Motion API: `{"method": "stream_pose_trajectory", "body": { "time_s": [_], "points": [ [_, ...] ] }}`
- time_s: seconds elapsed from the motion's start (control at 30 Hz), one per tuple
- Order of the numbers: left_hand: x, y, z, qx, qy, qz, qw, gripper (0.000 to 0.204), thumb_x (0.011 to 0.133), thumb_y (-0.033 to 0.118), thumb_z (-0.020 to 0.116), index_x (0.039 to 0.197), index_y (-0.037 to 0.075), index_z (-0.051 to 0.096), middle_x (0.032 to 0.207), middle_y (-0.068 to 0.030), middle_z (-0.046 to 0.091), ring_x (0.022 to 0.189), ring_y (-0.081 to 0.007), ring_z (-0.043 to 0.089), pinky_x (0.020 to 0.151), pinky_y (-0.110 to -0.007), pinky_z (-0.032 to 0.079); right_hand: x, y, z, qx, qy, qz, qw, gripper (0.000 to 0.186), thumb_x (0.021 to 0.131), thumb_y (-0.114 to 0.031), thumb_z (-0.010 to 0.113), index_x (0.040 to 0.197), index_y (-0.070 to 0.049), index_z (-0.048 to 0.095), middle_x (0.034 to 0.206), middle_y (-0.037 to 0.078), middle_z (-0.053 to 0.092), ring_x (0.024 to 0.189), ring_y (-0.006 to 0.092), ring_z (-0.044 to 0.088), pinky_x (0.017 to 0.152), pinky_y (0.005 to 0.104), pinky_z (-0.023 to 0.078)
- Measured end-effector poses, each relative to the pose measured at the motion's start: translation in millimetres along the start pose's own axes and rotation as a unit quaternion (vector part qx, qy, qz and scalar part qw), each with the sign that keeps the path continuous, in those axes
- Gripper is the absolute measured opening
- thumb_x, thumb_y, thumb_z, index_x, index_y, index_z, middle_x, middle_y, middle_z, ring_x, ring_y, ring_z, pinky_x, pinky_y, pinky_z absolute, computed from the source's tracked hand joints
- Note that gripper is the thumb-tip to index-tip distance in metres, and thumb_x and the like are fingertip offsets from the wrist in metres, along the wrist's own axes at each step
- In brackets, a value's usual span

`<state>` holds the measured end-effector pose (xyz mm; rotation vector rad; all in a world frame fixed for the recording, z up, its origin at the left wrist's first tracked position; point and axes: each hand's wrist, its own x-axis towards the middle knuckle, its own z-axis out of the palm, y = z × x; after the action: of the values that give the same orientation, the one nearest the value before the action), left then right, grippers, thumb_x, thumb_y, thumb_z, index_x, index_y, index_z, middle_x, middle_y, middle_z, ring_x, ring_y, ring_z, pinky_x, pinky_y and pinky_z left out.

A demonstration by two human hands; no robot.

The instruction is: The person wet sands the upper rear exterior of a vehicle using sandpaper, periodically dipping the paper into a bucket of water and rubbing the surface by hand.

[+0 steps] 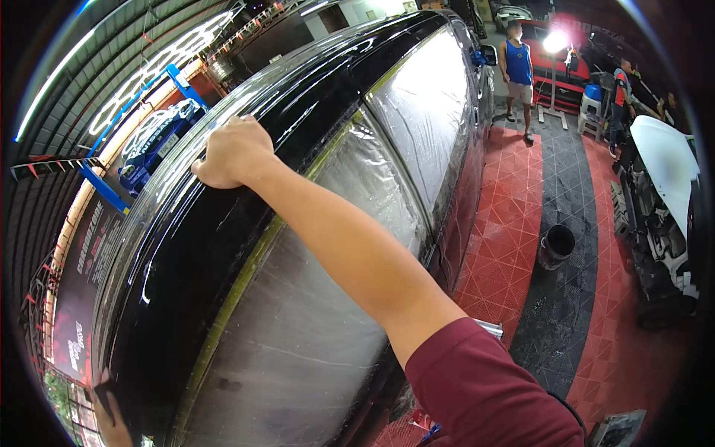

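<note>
A glossy black vehicle (186, 261) fills the middle of the view, its curved roof edge running from lower left to upper right. My right hand (237, 153) rests on that roof edge, arm stretched across the side windows. Its fingers are curled together, and anything under them is hidden. Clear plastic sheeting (298, 335) covers the windows, bordered along the top by yellowish masking tape (242, 283). At the lower left, my left hand (113, 426) shows only in part beside the roof. It appears closed on a small dark flat piece (109, 395), whose kind I cannot make out.
A black bucket (556, 246) stands on red and dark grey floor tiles. A person in a blue tank top (518, 63) stands near a bright work lamp (555, 41). At right is a partly dismantled vehicle with a white panel (666, 167). A blue car (160, 145) stands beyond the roof.
</note>
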<state>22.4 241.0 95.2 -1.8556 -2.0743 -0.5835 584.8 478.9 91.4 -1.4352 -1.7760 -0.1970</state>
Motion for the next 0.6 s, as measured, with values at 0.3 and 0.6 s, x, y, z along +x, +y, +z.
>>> {"method": "stream_pose_trajectory", "body": {
  "time_s": [0.3,0.6],
  "points": [
    [-17.7,69.6,-31.6,0.014,-0.085,0.082,0.993,0.051,0.113,0.031,0.039,0.151,-0.001,0.045,0.158,-0.0212,0.043,0.154,-0.0338,0.027,0.127,-0.041,0.017,-2.1,14.5,7.1,0.023,-0.032,-0.005,0.999,0.057,0.094,-0.053,0.052,0.114,-0.005,0.077,0.127,0.016,0.071,0.130,0.0299,0.058,0.114,0.0398,0.037],
    [17.0,76.0,23.0,0.110,0.053,0.073,0.990,0.052,0.113,0.031,0.041,0.152,-0.004,0.043,0.166,-0.0230,0.029,0.154,-0.0344,0.028,0.126,-0.041,0.019,10.0,-2.5,7.8,-0.016,-0.044,-0.026,0.999,0.062,0.096,-0.056,0.048,0.126,-0.008,0.072,0.141,0.012,0.063,0.138,0.0284,0.051,0.118,0.0435,0.032]
  ]
}}
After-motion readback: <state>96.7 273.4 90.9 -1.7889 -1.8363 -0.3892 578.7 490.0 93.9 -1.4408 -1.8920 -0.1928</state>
